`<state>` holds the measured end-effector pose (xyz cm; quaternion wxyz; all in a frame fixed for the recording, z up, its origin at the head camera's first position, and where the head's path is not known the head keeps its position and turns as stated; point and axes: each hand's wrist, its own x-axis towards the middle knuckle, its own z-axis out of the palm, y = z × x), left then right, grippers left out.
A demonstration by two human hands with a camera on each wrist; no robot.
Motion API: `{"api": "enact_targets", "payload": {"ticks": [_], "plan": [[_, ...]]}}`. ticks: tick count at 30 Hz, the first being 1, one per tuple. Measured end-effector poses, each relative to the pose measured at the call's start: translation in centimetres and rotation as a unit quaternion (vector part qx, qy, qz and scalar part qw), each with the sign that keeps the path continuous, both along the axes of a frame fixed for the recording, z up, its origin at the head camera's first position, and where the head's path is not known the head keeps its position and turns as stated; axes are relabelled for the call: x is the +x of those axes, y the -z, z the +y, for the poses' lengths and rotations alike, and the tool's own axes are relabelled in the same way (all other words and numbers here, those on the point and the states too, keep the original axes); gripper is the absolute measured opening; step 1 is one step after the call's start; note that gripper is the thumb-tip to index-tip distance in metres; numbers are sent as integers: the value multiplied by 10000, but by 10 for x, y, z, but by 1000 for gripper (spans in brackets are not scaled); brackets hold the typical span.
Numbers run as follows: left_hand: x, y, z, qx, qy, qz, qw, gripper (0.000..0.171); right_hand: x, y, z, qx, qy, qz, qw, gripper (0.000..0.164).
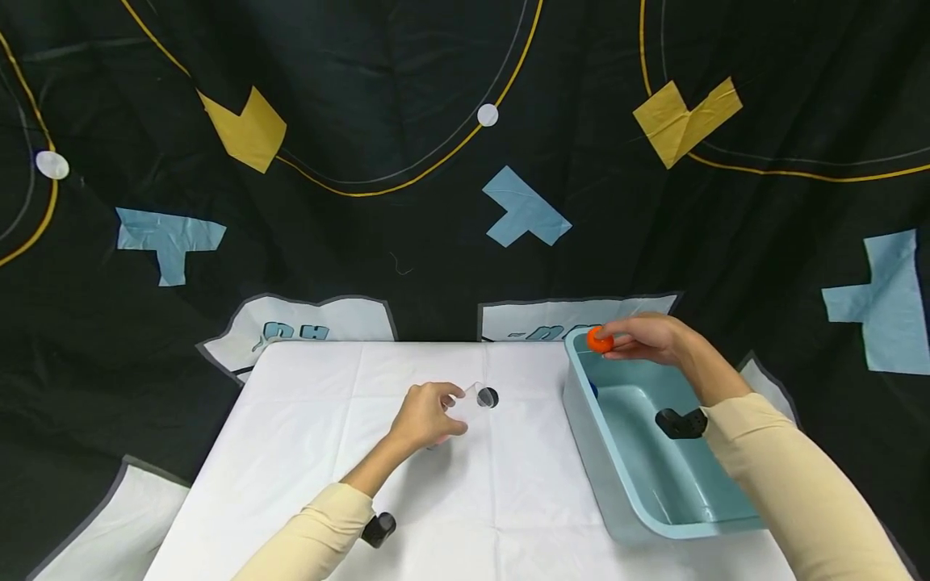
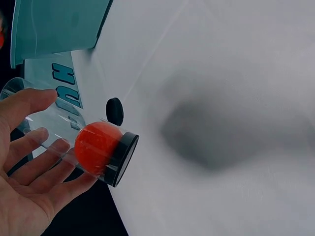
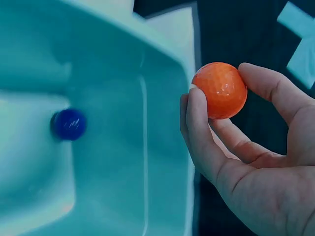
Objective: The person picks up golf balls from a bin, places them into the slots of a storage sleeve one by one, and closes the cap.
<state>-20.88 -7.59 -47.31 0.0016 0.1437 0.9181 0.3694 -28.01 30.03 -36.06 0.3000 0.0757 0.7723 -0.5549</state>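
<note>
My left hand (image 1: 427, 415) grips a clear plastic tube (image 2: 54, 123) round its side, above the white table. The tube lies tilted, and a red-orange ball (image 2: 98, 147) sits inside against its black end cap (image 2: 122, 160). An orange ball (image 3: 220, 90) is pinched between the thumb and fingers of my right hand (image 1: 647, 337). That hand is raised over the far left corner of the teal bin (image 1: 617, 452). Inside the bin rests a blue ball (image 3: 69, 124), mostly hidden by the bin wall in the head view.
A black round lid (image 2: 114, 111) lies on the white-covered table (image 1: 530, 484), just beyond the tube. Black camera mounts (image 1: 379, 529) are worn at both wrists. Behind the table hangs a black cloth (image 1: 407, 266) with blue and yellow tape marks.
</note>
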Motion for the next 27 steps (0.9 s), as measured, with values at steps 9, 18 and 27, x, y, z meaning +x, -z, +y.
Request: {"api": "enact_targets", "payload": {"ticks": [9, 18, 27], "plan": [[0, -1, 4, -33, 46, 30, 10000, 44, 2, -10, -46, 246, -617, 456, 9968, 51], [-2, -3, 9, -111, 64, 69, 9999, 44, 7, 1, -93, 449, -663, 469, 9957, 46], [-2, -6, 11, -25, 54, 14, 10000, 43, 18, 20, -136, 403, -832, 472, 9946, 34]]}}
